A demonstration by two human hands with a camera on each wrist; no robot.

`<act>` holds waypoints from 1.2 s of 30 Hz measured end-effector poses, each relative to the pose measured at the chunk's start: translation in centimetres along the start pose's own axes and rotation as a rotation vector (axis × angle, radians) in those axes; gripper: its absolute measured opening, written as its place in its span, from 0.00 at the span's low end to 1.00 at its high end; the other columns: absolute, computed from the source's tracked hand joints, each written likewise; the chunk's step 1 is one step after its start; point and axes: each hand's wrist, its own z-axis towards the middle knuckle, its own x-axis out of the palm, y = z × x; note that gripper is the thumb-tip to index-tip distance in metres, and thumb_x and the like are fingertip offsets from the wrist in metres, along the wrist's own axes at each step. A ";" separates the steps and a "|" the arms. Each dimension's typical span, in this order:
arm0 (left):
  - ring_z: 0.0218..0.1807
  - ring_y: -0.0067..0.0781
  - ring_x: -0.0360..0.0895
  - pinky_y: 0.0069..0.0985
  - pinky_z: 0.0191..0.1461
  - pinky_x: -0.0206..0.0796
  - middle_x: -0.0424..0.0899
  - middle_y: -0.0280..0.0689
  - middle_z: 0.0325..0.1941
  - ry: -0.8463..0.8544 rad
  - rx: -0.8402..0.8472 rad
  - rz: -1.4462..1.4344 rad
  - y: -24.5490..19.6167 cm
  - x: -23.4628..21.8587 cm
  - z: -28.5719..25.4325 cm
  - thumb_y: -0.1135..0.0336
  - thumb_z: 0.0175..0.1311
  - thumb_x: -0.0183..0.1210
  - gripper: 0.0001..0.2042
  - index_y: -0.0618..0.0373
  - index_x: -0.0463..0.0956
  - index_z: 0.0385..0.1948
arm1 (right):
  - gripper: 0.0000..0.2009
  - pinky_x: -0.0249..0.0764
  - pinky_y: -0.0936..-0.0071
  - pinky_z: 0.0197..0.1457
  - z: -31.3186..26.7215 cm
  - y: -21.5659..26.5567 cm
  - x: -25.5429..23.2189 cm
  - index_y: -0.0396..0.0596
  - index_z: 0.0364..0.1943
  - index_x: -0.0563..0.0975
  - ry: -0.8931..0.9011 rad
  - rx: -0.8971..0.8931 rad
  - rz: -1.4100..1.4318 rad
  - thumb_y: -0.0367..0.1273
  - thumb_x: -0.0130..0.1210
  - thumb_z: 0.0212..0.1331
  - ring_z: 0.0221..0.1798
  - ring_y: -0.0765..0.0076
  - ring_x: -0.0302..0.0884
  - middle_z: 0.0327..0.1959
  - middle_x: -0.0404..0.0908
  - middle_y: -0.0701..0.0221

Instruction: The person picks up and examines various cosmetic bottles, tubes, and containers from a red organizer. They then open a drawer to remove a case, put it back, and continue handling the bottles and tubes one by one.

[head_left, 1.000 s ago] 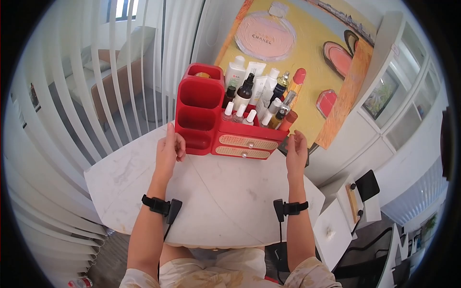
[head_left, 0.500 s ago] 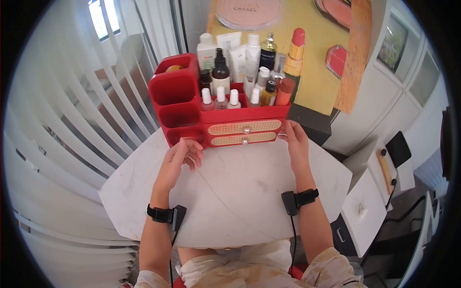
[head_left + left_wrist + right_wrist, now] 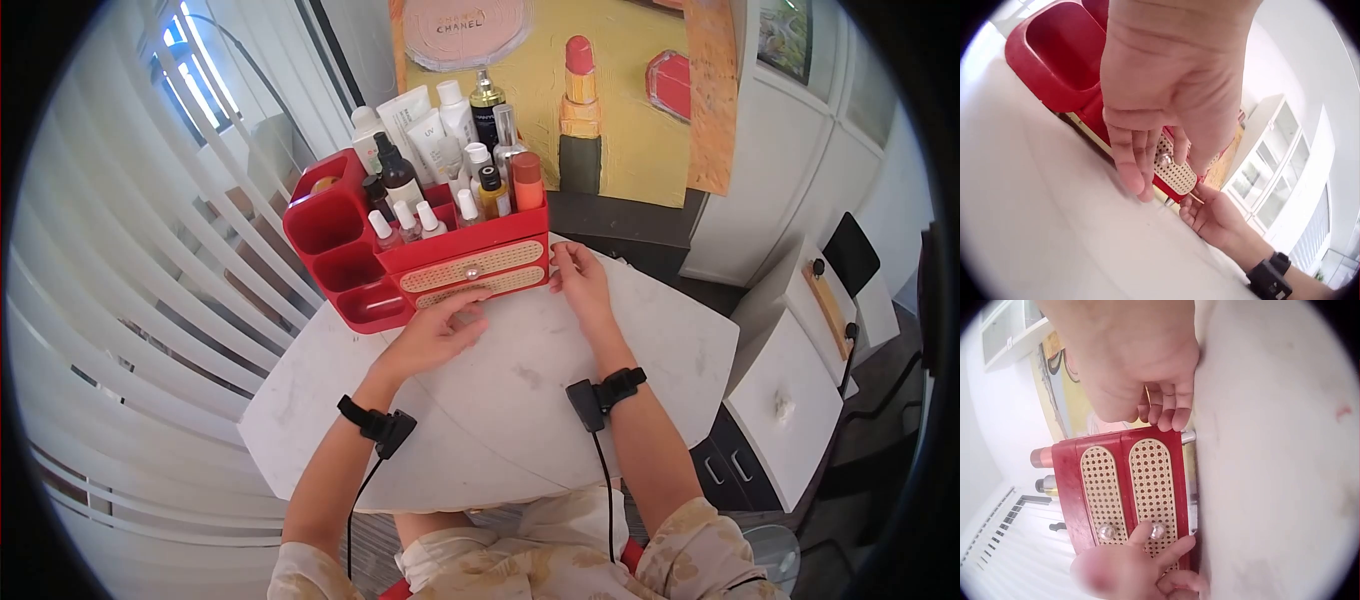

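Note:
A red organizer (image 3: 350, 227) stands at the marble table's back edge, turned at an angle, with two woven-front drawers and bottles on top. My left hand (image 3: 435, 335) is at the lower drawer, fingers apart and slightly bent, holding nothing; its fingers partly cover that drawer in the head view. In the right wrist view the left hand (image 3: 1129, 569) is beside the two round knobs (image 3: 1157, 530). My right hand (image 3: 584, 285) is at the organizer's right end, fingers loosely bent. In the right wrist view the right hand's fingertips (image 3: 1166, 419) meet or nearly meet the end corner.
Behind the organizer, a painting (image 3: 640, 150) with cosmetics leans on a dark ledge (image 3: 625, 222). White vertical blinds (image 3: 130, 330) hang on the left. A white cabinet (image 3: 785, 400) with dark drawers stands right of the marble table (image 3: 520, 440).
The organizer has turned, its right end now farther back than its left. My left hand has moved from the left compartments rightward to the drawer front. My right hand has stayed by the right end.

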 end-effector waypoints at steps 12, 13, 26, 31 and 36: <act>0.33 0.26 0.85 0.23 0.41 0.74 0.88 0.34 0.29 -0.221 -0.067 0.096 0.6 2.3 2.6 0.61 0.71 0.61 0.13 0.58 0.84 0.50 | 0.14 0.74 0.80 0.32 0.4 0.2 -0.2 0.43 0.49 0.78 -0.030 -0.014 0.051 0.40 0.52 0.76 0.28 0.83 0.75 0.38 0.79 0.73; 0.33 0.27 0.85 0.24 0.41 0.74 0.87 0.35 0.30 -0.220 -0.040 0.143 0.7 2.5 2.4 0.60 0.71 0.61 0.13 0.58 0.84 0.49 | 0.14 0.74 0.80 0.32 0.5 0.0 -0.2 0.42 0.49 0.78 -0.033 -0.011 0.058 0.40 0.53 0.76 0.28 0.82 0.75 0.38 0.79 0.73; 0.38 0.46 0.87 0.35 0.44 0.77 0.88 0.46 0.39 -0.082 0.146 0.400 -3.7 5.2 -5.5 0.61 0.69 0.61 0.12 0.55 0.85 0.48 | 0.18 0.74 0.78 0.39 0.2 1.1 -1.2 0.42 0.49 0.80 0.031 0.022 0.014 0.45 0.52 0.75 0.33 0.80 0.76 0.37 0.81 0.74; 0.40 0.45 0.88 0.35 0.46 0.78 0.89 0.46 0.39 -0.062 0.151 0.426 -3.8 5.1 -5.7 0.61 0.69 0.61 0.12 0.54 0.85 0.48 | 0.18 0.72 0.80 0.44 0.1 1.3 -0.9 0.44 0.49 0.81 0.125 0.051 -0.040 0.45 0.52 0.75 0.37 0.82 0.75 0.38 0.83 0.76; 0.35 0.34 0.86 0.29 0.41 0.77 0.88 0.42 0.35 -0.045 0.083 0.390 -3.4 4.7 -5.4 0.63 0.70 0.62 0.12 0.56 0.84 0.50 | 0.17 0.71 0.81 0.46 0.1 1.1 -0.9 0.45 0.49 0.81 0.118 0.032 -0.068 0.44 0.53 0.75 0.39 0.82 0.75 0.39 0.83 0.77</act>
